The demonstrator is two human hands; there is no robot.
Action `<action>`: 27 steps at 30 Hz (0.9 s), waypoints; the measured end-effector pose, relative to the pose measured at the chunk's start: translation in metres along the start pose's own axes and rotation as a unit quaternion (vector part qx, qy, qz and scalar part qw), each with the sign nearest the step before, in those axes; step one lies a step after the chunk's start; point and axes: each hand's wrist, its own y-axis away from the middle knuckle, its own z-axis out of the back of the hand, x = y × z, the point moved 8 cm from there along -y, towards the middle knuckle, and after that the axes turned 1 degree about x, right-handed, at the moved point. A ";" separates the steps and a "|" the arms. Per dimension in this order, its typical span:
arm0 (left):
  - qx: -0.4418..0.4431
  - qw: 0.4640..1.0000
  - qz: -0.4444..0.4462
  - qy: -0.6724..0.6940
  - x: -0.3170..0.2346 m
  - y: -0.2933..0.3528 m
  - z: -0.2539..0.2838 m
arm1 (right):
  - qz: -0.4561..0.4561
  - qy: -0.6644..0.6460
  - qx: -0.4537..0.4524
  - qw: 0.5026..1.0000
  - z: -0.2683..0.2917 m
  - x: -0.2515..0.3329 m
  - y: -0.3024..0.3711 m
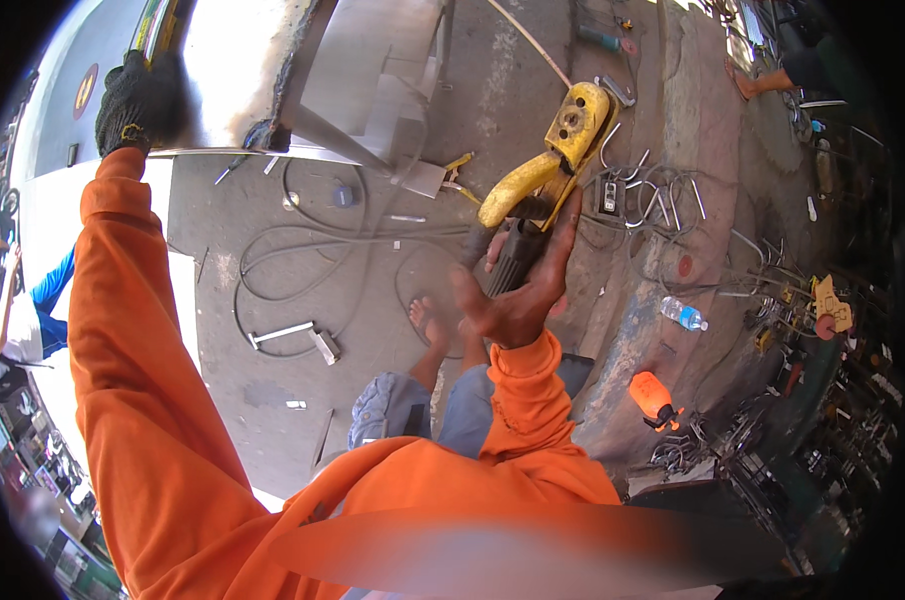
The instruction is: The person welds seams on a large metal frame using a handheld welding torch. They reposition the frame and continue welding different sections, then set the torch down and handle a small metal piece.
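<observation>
My right hand [518,300] is bare and wrapped round the black handle of a welding electrode holder [521,190] with a worn yellow lever and head. A thin welding rod [531,43] sticks out of its head toward the top of the view. At the upper left, my left hand [138,105], in a dark knitted glove, closes over the edge of a shiny metal frame [235,75]; its fingertips are partly hidden. Dark, rough marks run along the frame's right edge. A ground clamp [458,178] with yellow handles grips a small plate beside the frame.
Looped cables [273,235] and a chipping hammer [293,338] lie on the concrete floor. To the right are bent metal rods [661,205], a water bottle [684,314] and an orange bottle [653,396]. Another person [33,320] is at far left; someone's bare foot [741,80] shows upper right.
</observation>
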 end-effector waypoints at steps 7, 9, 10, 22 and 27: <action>0.017 1.000 0.017 0.000 0.002 0.000 0.000 | 0.025 0.013 0.002 1.000 0.000 -0.003 0.001; 0.018 1.000 0.015 -0.001 0.002 -0.001 0.000 | 0.035 0.014 0.002 0.999 0.000 -0.001 0.000; 0.018 1.000 0.008 -0.002 0.002 0.000 -0.001 | 0.043 0.015 0.003 0.999 0.000 0.000 -0.001; 0.010 1.000 -0.004 -0.009 0.006 -0.006 -0.008 | 0.065 0.026 0.008 0.998 -0.003 0.003 -0.004; 0.003 1.000 0.008 -0.025 0.006 -0.007 -0.008 | 0.060 0.031 0.009 0.998 -0.002 0.000 -0.003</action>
